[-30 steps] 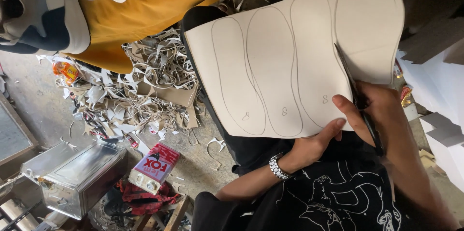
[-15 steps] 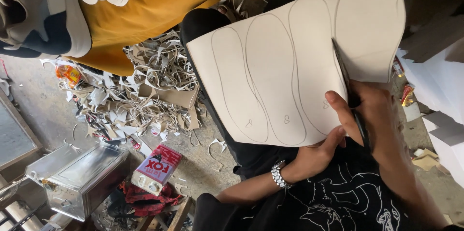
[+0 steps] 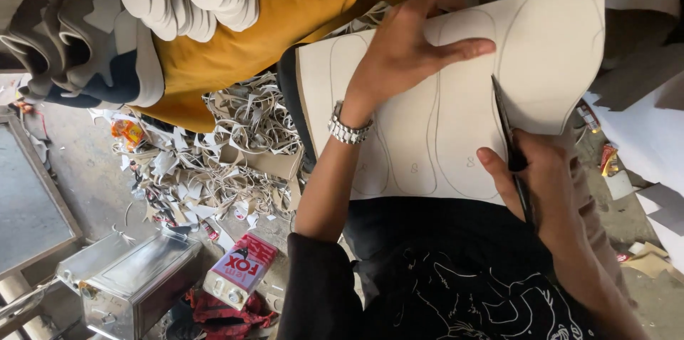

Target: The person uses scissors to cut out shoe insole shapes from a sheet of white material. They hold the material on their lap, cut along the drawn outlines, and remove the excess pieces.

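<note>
Scrap-strewn floor (image 3: 235, 162) below; left hand (image 3: 410, 44) lies flat on sole-outlined card (image 3: 456, 98), right hand (image 3: 545, 183) grips dark scissors (image 3: 507, 123).

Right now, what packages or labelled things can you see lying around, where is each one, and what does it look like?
Box: on the floor at lower left, beside a metal case; flat, rectangular, red and white with dark lettering.
Orange wrapper: on the floor at left, at the edge of the pile of card scraps; small, crumpled.
Red and yellow wrapper: on the floor at right, past the cardboard sheet; small, crumpled.
No signs or screens show.
</note>
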